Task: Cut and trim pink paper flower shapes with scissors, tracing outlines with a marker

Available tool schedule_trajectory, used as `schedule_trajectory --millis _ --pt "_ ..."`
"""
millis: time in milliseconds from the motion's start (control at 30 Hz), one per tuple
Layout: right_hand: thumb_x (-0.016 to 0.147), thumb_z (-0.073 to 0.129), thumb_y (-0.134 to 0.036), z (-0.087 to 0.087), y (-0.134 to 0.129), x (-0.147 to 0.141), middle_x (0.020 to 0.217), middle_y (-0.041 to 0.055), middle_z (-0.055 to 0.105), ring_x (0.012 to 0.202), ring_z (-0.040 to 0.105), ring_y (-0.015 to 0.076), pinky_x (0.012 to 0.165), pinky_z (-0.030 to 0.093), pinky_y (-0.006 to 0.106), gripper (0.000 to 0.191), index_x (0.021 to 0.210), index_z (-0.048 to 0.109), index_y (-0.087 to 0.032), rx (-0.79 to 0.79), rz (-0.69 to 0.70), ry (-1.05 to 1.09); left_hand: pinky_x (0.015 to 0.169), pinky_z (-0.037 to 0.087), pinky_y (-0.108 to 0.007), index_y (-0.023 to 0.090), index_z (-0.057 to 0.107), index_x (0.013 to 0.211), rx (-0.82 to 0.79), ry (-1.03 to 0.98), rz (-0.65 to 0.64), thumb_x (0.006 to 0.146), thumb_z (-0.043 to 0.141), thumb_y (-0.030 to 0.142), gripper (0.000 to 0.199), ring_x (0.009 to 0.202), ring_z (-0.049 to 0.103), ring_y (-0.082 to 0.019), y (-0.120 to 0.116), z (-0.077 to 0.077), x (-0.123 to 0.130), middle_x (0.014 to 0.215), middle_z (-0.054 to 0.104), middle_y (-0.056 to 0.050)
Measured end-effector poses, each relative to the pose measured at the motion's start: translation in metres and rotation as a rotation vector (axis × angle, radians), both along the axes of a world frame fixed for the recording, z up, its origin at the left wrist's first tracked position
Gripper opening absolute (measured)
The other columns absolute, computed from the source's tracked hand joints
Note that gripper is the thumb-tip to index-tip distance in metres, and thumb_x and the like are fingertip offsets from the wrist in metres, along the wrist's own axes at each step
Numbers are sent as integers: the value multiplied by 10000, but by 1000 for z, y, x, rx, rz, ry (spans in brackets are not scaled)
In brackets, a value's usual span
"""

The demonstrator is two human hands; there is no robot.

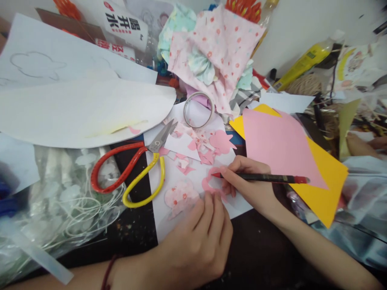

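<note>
My right hand [249, 177] is closed round a black pen with red ends [266, 177], its red tip over a curved pink paper cutout [208, 180]. My left hand [202, 237] lies palm down with its fingertips at the lower edge of that cutout, on a white sheet [165, 209]. Just left of them is a floral cloud-shaped piece [181, 197]. Pink and white scraps [199, 145] are heaped above, beside a pink cutout with a spiky edge [222, 141]. Scissors with red and yellow handles [155, 146] lie open at the left. A tape roll [185, 110] stands behind the scraps.
Pink paper [278, 145] and yellow paper [331, 193] lie at the right. White boards [84, 108] extend across the left, above a clear plastic bag [69, 201]. Crumpled floral cloth [220, 48] sits at the back, near a yellow bottle [308, 62]. Another person's hand shows at the right edge.
</note>
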State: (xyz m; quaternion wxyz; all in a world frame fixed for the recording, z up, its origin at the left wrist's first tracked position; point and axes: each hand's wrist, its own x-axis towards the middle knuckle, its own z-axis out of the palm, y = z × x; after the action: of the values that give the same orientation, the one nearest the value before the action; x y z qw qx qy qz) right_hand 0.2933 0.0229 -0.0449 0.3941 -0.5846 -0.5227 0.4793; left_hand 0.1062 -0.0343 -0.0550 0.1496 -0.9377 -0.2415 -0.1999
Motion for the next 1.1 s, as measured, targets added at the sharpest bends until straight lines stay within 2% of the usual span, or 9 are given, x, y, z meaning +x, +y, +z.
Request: schedule_trajectory --millis 400,600,1100 --pt "826 753 -346 -4 -1 4 523 -1 667 396 579 81 380 453 172 308 641 576 -175 -2 48 14 925 499 -400 -9 657 1206 -10 -15 7 939 415 198 415 1101 692 -336 0 -1 2 1213 701 -216" --pt "818 759 -347 -1 -1 2 514 -4 656 389 570 80 371 447 175 315 625 579 -174 4 13 3 921 504 -398 -3 657 1207 2 1 -6 940 420 208 414 1094 696 -332 1 0 1 1206 707 -208" --pt "818 759 -368 -2 -2 2 528 -4 662 401 575 84 381 454 184 311 641 589 -178 3 24 14 917 498 -397 -2 660 1203 3 6 -14 944 423 212 411 1093 695 -326 2 1 -1 1203 707 -211"
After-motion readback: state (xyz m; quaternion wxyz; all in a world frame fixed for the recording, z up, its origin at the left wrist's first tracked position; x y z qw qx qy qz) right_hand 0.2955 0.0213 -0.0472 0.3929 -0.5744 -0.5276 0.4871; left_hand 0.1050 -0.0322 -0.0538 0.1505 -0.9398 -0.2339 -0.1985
